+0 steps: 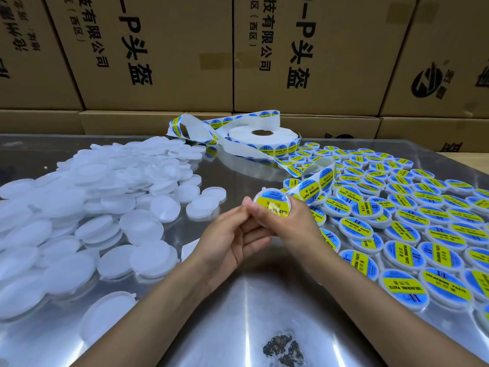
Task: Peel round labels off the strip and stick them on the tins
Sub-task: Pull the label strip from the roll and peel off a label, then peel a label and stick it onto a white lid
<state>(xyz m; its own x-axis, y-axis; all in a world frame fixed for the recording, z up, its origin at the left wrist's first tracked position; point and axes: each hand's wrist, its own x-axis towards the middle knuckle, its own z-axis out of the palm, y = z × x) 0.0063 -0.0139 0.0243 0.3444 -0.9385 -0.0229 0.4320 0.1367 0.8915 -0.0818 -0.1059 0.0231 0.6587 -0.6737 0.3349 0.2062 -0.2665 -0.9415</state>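
Risk: the label (272, 205) could be setting off-centre or creasing, should the tin (264, 197) be slipping between the fingertips. Left hand (232, 234) and right hand (285, 223) are both curling round the tin, holding it above the table (238, 300); strip (315, 181) is trailing just behind.

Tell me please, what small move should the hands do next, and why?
Probably set the held tin down with the labelled tins on the right. It already carries a blue and yellow label, and both the left hand and right hand hold it, while plain white tins wait on the left.
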